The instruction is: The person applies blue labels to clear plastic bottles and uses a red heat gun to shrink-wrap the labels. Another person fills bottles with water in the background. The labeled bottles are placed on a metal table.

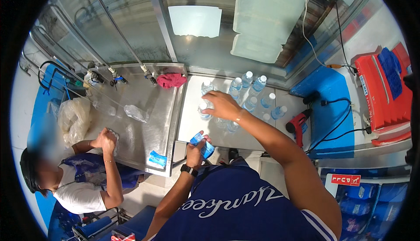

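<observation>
My right hand (222, 106) reaches over the white counter, its fingers around the upper part of a small clear water bottle (204, 115). Just behind that bottle stands another clear bottle (207, 86). My left hand (195, 152), near the counter's front edge, is closed on a bundle of blue printed labels (207, 149). Several clear bottles with white caps (259, 85) stand upright in a group to the right of my right hand. My right forearm passes in front of some of them. A similar blue bundle (157, 158) lies on the steel table at left.
A red heat gun (298, 127) with a black cord lies on the right of the counter (187, 129). At left, a person (87, 171) works at the steel table (151, 85), which holds clear bottles, a plastic bag (73, 118) and a pink cloth (171, 80).
</observation>
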Available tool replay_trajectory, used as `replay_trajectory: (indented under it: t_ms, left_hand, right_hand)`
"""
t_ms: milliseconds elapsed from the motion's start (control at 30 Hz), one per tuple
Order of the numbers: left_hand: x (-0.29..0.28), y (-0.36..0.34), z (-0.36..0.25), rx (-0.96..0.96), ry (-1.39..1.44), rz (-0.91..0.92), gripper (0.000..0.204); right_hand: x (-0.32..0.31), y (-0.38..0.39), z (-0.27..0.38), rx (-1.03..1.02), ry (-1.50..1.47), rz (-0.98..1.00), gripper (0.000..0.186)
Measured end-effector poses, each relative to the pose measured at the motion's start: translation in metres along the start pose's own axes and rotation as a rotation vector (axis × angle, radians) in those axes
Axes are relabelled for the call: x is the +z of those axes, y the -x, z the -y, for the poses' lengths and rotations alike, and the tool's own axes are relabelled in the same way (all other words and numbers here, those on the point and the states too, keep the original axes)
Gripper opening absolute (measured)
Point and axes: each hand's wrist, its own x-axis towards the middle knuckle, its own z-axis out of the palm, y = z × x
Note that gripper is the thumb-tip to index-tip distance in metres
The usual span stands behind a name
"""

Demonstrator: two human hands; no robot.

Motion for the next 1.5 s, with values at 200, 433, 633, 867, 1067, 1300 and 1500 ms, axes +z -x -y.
replay_trajectory:
  t_ms: [200,433,633,867,1067,1300,1500]
  left_hand:
    - [0.036,0.006,-0.017,0.041,-0.154,-0.016,0.05]
    - [0.06,0.008,-0.02,0.154,-0.431,0.033,0.049]
    - [0.052,0.003,-0.016,0.227,-0.619,0.095,0.042]
    - [0.034,0.011,-0.007,0.05,-0.413,0.057,0.034]
    - [-0.002,0.022,-0.005,0.197,-0.35,-0.191,0.026]
    - [-0.104,0.023,-0.063,0.698,-0.592,-1.02,0.073]
    - [-0.17,0.016,-0.115,0.658,-1.035,-1.024,0.102]
  right_hand:
    - [-0.006,0.095,0.035,0.312,-0.444,-0.027,0.039]
    - [0.035,0.133,0.054,0.648,-0.821,-0.108,0.028]
    - [0.039,0.146,0.049,0.89,-1.165,-0.171,0.023]
    - [0.007,0.137,0.026,0.698,-0.827,-0.38,0.02]
    - [-0.036,0.107,-0.001,0.646,-0.429,-0.377,0.021]
    - [-0.042,0.086,-0.002,0.426,-0.256,-0.21,0.018]
    - [-0.019,0.078,-0.01,0.217,-0.117,0.012,0.015]
